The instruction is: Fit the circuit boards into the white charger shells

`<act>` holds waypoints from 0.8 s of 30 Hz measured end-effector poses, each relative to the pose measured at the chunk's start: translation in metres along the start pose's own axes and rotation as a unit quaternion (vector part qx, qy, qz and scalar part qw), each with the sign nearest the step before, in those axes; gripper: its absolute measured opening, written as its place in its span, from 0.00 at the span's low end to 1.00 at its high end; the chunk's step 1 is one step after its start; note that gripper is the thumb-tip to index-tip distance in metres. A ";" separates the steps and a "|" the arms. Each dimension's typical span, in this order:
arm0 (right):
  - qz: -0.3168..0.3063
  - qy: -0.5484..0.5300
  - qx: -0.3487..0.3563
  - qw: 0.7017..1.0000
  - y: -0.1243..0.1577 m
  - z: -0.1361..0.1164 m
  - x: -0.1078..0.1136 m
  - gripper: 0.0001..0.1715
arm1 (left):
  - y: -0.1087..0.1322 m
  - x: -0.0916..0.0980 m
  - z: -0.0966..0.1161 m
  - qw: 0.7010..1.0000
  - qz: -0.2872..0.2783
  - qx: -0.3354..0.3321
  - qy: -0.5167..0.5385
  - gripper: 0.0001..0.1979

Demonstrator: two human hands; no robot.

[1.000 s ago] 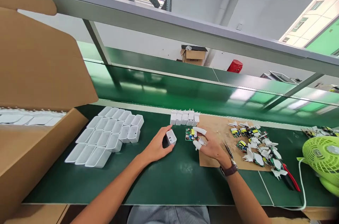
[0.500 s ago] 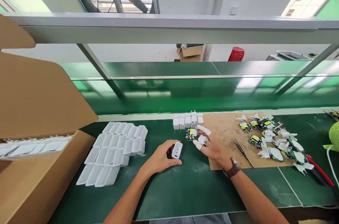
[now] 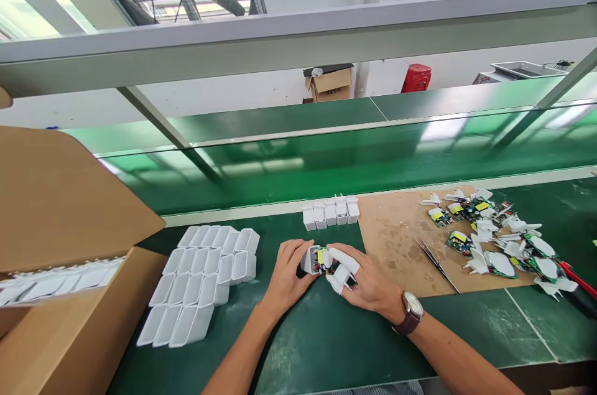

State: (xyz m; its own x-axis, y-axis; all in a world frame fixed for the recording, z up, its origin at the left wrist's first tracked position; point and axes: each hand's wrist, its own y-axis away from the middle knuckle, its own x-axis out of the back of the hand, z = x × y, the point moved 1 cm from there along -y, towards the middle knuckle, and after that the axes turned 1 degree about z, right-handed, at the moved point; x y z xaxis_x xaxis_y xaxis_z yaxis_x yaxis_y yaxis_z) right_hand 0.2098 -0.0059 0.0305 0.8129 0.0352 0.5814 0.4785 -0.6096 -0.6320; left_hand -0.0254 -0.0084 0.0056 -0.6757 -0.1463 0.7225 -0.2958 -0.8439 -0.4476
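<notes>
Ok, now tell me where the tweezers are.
In the head view, the tweezers lie right of centre on the brown sheet, between the right hand and the pile of circuit boards.

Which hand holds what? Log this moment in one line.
left hand: holds white casing | right hand: holds circuit board at casing | tweezers: on brown sheet

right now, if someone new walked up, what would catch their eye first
Probably the middle, where the left hand holds a white casing and the right hand holds a circuit board up to it. Next, the rows of white casings to the left and the pile of boards and white parts mostly on the brown sheet at right. The cardboard box looms at the left edge.
</notes>
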 end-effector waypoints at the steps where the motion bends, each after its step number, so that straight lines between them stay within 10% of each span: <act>1: 0.003 0.008 0.003 1.000 0.001 0.000 -0.001 0.44 | 0.000 0.000 0.000 1.000 0.004 -0.006 -0.002 0.28; 24: -0.018 0.072 0.016 0.997 0.002 0.002 -0.007 0.42 | -0.001 -0.003 0.003 0.998 0.040 -0.046 -0.029 0.29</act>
State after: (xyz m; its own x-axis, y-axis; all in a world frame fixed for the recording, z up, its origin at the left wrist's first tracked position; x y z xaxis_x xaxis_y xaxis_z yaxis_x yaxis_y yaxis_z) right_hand 0.2059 -0.0056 0.0245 0.7400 -0.0578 0.6701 0.5191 -0.5843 -0.6237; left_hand -0.0217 -0.0088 0.0055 -0.6596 -0.2430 0.7113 -0.3052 -0.7782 -0.5489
